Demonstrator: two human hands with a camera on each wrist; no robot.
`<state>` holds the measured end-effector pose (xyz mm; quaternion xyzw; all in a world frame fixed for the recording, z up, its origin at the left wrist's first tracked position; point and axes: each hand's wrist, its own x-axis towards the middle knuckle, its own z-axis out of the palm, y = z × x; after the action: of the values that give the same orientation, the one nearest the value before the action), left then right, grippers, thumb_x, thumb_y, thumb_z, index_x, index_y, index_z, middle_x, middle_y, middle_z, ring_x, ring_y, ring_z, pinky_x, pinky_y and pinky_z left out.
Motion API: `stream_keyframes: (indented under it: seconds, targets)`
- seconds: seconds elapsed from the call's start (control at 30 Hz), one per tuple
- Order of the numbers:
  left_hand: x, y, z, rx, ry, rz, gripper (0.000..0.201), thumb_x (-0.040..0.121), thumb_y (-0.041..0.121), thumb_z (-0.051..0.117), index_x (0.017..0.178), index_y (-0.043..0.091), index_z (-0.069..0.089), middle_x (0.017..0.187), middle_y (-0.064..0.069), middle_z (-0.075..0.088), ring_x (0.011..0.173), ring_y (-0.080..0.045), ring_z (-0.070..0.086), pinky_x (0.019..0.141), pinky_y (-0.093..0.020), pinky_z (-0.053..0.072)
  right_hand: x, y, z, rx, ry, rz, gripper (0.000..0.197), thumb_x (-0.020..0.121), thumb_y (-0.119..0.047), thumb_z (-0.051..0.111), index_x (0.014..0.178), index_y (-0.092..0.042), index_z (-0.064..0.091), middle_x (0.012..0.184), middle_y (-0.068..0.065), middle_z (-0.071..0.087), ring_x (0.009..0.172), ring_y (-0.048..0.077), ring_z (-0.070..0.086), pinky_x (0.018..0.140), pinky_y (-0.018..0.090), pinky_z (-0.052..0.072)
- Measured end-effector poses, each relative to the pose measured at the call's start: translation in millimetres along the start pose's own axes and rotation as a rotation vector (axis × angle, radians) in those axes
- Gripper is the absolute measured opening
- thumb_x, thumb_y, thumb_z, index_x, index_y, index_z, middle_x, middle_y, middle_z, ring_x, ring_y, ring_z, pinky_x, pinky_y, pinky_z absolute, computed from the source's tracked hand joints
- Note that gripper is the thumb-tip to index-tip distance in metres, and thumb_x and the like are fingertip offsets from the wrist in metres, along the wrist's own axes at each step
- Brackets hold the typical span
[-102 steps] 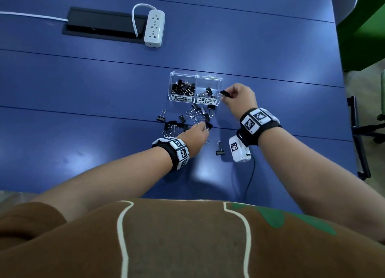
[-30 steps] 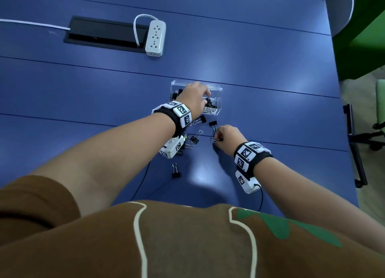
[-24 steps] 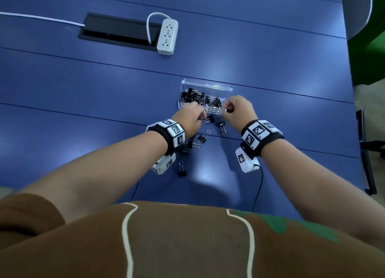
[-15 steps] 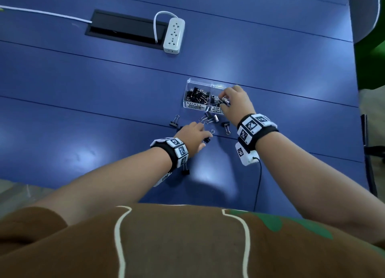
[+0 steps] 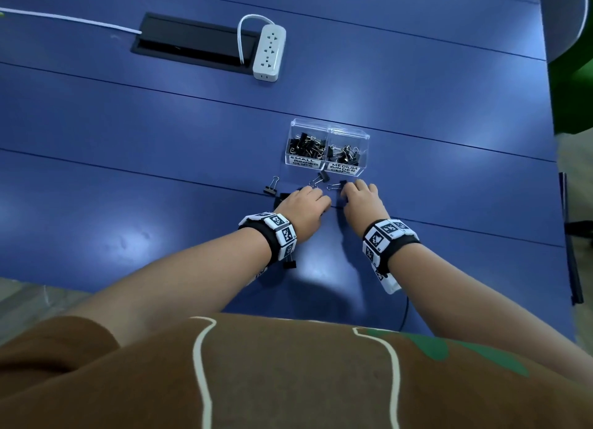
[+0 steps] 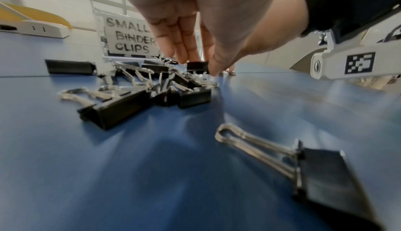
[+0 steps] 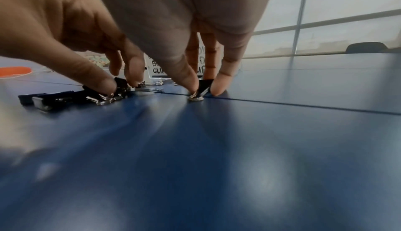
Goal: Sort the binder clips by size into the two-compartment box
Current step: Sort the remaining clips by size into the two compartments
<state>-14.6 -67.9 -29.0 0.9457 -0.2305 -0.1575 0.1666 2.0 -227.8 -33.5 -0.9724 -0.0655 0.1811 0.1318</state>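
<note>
Both hands are down on the smooth, glossy blue table (image 5: pixel 160 171), side by side and just short of the two-compartment box (image 5: pixel 327 133), a clear hard-plastic case whose near wall carries white labels reading SMALL BINDER CLIPS on the left cell and MEDIUM BINDER CLIPS on the right. Each cell already holds a tangle of black clips with bright wire handles. The right hand (image 5: pixel 361 200) has its thumb and fingertips closed in a pinch on a binder clip (image 7: pixel 204 84), a black wedge-shaped steel body standing on its silver wire loops against the tabletop. The left hand (image 5: pixel 303 205) reaches with long, nearly straight fingers (image 6: pixel 180 41) into a loose pile of clips (image 6: pixel 152 87) directly under its fingertips, thumb tip and fingertips meeting around one black clip body; whether it is actually gripped cannot be told. Nearer the left wrist lies a single larger clip (image 6: pixel 303 162), flat, handles folded together. More loose clips lie beyond the fingertips, toward the box. Far beyond the left hand sits a white power strip (image 5: pixel 269 53) of matte plastic beside a black rectangular cable hatch (image 5: pixel 192 43).
</note>
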Motion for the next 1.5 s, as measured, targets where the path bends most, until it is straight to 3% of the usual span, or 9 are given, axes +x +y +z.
stream_keyframes:
  seconds: [0.27, 0.4, 0.5, 0.7, 0.87, 1.07, 1.23, 1.4, 1.5]
  targets:
    - [-8.7, -24.8, -16.9, -0.092, 0.131, -0.135, 0.025, 0.082, 0.008, 0.054, 0.107, 0.009, 0.058, 0.107, -0.012, 0.054, 0.098, -0.030, 0.052, 0.083, -0.040, 0.047, 9.3, -10.6, -1.6, 0.101, 0.048, 0.002, 0.031, 0.081, 0.007, 0.046, 0.110, 0.004, 0.053, 0.120, 0.020, 0.042, 0.108, 0.037, 0.041, 0.082, 0.049, 0.046]
    - [-14.5, -46.5, -22.1, -0.174, 0.240, -0.378, 0.029, 0.084, 0.011, 0.057, 0.113, 0.009, 0.056, 0.114, -0.012, 0.050, 0.105, -0.029, 0.049, 0.088, -0.041, 0.048, 5.1, -8.0, 2.7, 0.138, 0.042, -0.005, 0.024, 0.085, 0.003, 0.047, 0.107, 0.004, 0.056, 0.122, 0.020, 0.044, 0.109, 0.037, 0.043, 0.087, 0.049, 0.046]
    - [-19.8, -59.7, -21.8, -0.212, 0.167, -0.498, 0.031, 0.088, 0.016, 0.058, 0.118, 0.012, 0.053, 0.117, -0.012, 0.047, 0.107, -0.029, 0.047, 0.087, -0.043, 0.050, 0.0, -7.2, 3.3, 0.111, 0.026, -0.010, 0.023, 0.086, -0.001, 0.047, 0.108, -0.001, 0.055, 0.113, 0.016, 0.051, 0.103, 0.034, 0.043, 0.083, 0.049, 0.046]
    - [-19.3, -65.7, -19.0, -0.274, 0.094, -0.478, 0.022, 0.092, 0.018, 0.055, 0.114, 0.012, 0.055, 0.117, -0.010, 0.051, 0.109, -0.028, 0.050, 0.090, -0.043, 0.049, -12.6, -6.4, 2.6, 0.227, 0.018, 0.036, 0.014, 0.081, -0.008, 0.059, 0.095, -0.005, 0.057, 0.097, 0.011, 0.050, 0.092, 0.031, 0.049, 0.077, 0.033, 0.041]
    - [-19.5, -63.4, -19.6, -0.384, 0.118, -0.499, 0.029, 0.088, 0.013, 0.059, 0.116, 0.012, 0.050, 0.117, -0.011, 0.048, 0.090, -0.030, 0.058, 0.085, -0.041, 0.052, -5.0, -13.8, -21.9, 0.373, 0.066, 0.108, 0.010, 0.078, -0.005, 0.061, 0.074, -0.014, 0.060, 0.088, 0.009, 0.057, 0.080, 0.025, 0.056, 0.081, 0.037, 0.052]
    - [-16.6, -56.1, -24.2, -0.496, 0.087, -0.480, 0.058, 0.086, 0.011, 0.064, 0.137, 0.015, 0.037, 0.128, -0.010, 0.039, 0.085, -0.021, 0.050, 0.095, -0.038, 0.049, 42.1, -16.6, -73.6, 0.386, 0.310, 0.122, 0.005, 0.079, -0.007, 0.059, 0.083, -0.006, 0.062, 0.090, 0.005, 0.051, 0.079, 0.017, 0.046, 0.071, 0.022, 0.034]
    - [-16.0, -51.1, -24.1, -0.434, 0.001, -0.409, 0.057, 0.087, 0.013, 0.063, 0.140, 0.013, 0.040, 0.127, -0.009, 0.041, 0.101, -0.026, 0.056, 0.097, -0.037, 0.048, 59.4, -16.3, -79.0, 0.356, 0.267, 0.097, 0.015, 0.082, -0.003, 0.053, 0.094, -0.005, 0.063, 0.104, 0.011, 0.052, 0.084, 0.022, 0.052, 0.080, 0.029, 0.045]
    - [-8.5, -49.4, -22.8, -0.274, -0.117, -0.369, 0.049, 0.092, 0.014, 0.056, 0.138, 0.008, 0.042, 0.130, -0.012, 0.038, 0.107, -0.030, 0.055, 0.097, -0.038, 0.047, 33.5, -29.8, -62.5, 0.261, 0.288, -0.098, 0.018, 0.084, -0.004, 0.054, 0.099, -0.006, 0.064, 0.110, 0.013, 0.056, 0.105, 0.026, 0.050, 0.083, 0.025, 0.038]
    - [-5.9, -48.3, -20.9, -0.198, -0.118, -0.340, 0.035, 0.092, 0.013, 0.055, 0.125, 0.003, 0.051, 0.123, -0.014, 0.040, 0.101, -0.034, 0.056, 0.092, -0.041, 0.049, 11.2, -40.0, -35.4, 0.171, 0.043, -0.200, 0.022, 0.087, -0.010, 0.054, 0.106, -0.010, 0.064, 0.112, 0.007, 0.054, 0.106, 0.021, 0.050, 0.093, 0.031, 0.046]
